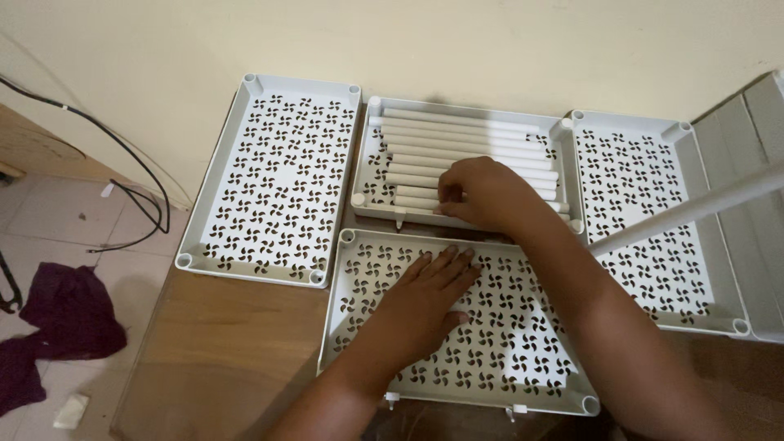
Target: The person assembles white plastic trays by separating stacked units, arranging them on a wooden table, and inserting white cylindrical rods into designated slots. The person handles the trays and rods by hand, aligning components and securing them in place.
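trays (269, 180): 4 | left hand (425, 298) flat, spread | right hand (482, 196) grip pinching tube (416, 204)

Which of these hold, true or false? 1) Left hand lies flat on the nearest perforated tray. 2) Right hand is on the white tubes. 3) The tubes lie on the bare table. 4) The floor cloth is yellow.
1) True: the left hand lies palm down on the nearest perforated tray.
2) True: the right hand touches the white tubes.
3) False: they lie in the middle back tray.
4) False: the cloth on the floor is dark purple.
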